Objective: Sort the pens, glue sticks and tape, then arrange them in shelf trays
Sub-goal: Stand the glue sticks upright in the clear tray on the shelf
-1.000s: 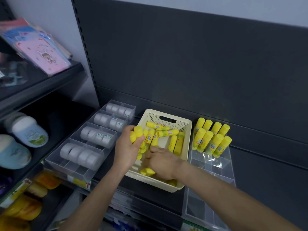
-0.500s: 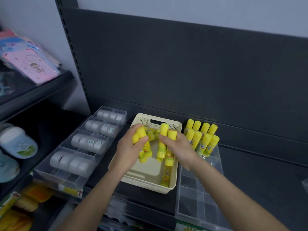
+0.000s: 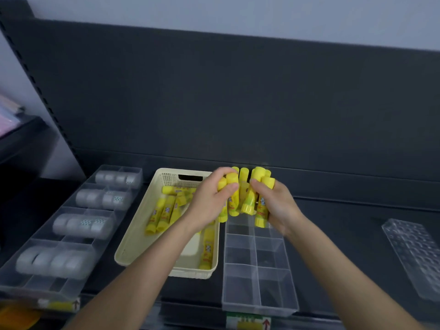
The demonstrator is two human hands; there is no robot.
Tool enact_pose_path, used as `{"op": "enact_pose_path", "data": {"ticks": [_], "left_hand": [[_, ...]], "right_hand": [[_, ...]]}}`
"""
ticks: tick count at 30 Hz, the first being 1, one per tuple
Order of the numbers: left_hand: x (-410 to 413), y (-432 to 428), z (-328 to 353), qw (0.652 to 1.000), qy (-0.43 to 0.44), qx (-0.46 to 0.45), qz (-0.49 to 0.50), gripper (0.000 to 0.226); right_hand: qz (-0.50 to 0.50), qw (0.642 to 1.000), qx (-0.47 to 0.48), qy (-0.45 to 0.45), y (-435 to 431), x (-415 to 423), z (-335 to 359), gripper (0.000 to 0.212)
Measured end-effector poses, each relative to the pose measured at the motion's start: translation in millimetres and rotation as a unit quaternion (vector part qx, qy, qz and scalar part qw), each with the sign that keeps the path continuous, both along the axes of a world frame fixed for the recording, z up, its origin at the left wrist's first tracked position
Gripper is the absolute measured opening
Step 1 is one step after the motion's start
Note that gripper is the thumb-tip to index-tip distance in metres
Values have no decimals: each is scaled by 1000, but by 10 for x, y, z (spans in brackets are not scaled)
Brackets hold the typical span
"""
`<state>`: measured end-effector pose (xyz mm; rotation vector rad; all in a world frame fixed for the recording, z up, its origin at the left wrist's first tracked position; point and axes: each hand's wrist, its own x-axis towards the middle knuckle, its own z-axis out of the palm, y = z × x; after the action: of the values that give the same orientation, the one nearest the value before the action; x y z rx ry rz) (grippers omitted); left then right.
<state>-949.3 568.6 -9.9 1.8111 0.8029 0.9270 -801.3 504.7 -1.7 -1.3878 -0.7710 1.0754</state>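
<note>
My left hand (image 3: 209, 206) and my right hand (image 3: 277, 206) each grip a bunch of yellow glue sticks (image 3: 246, 198), held upright above the far end of a clear divided tray (image 3: 259, 303). More yellow glue sticks stand at that tray's back, mostly hidden behind my hands. A cream plastic basket (image 3: 133, 239) to the left holds several loose glue sticks (image 3: 164, 213) lying flat. Further left, a clear tray (image 3: 59, 289) carries rows of tape rolls (image 3: 81, 225). No pens are in view.
The trays sit on a dark shelf with a dark back panel (image 3: 238, 103). A clear bubbled plastic sheet (image 3: 414, 256) lies at the right. Shelf-edge price labels (image 3: 247, 322) show below. Another dark shelf (image 3: 21, 139) juts out at the left.
Both hands lifted out of the basket with glue sticks and moved right, over the back of the divided tray. The camera view shifted right as well.
</note>
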Motion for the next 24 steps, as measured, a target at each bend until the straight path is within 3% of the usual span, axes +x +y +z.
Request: {"op": "enact_pose_path", "data": {"ticks": [5, 13, 18, 24], "left_hand": [[185, -16, -143, 997, 52, 4, -51, 20], [383, -14, -296, 991, 87, 25, -94, 23], [339, 62, -430, 965, 205, 118, -111, 26], [300, 138, -416, 951, 249, 153, -103, 28]], "right_hand": [[-1, 998, -11, -59, -107, 146, -87, 13], [-24, 996, -29, -75, -167, 266, -166, 16], [-27, 996, -37, -79, -210, 333, -195, 11], [-39, 993, -60, -97, -201, 370, -277, 17]]}}
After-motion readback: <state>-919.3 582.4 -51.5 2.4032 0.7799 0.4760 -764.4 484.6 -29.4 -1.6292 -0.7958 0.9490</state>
